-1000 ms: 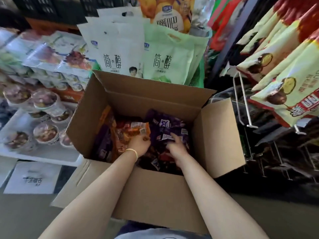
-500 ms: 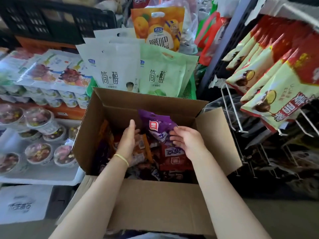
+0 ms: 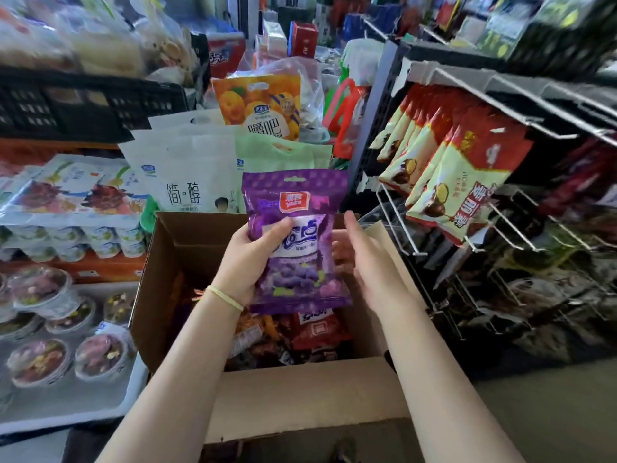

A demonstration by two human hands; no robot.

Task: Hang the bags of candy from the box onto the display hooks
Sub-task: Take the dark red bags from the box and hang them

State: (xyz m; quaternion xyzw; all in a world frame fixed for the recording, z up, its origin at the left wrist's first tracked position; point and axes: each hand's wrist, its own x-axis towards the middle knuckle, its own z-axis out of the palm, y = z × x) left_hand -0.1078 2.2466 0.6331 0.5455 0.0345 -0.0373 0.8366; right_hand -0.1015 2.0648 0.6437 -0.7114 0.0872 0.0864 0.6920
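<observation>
My left hand grips a purple candy bag upright above the open cardboard box; the bag's hang hole is at the top. To the bag's right, my right hand has straight fingers; its fingertips are partly hidden behind the bag's edge. Several red, orange and purple candy bags lie in the box. White wire display hooks stick out of the rack on the right, some bare, others holding red and cream bags.
White and green handled pouches and an orange one stand behind the box. Trays of sealed cups and multipacks fill the left. A black crate sits at back left. Dark packets fill the rack's lower rows.
The purple bag has come up out of the box, now held upright in my left hand. My right hand has let go and moved to the bag's right. The view has tilted upward.
</observation>
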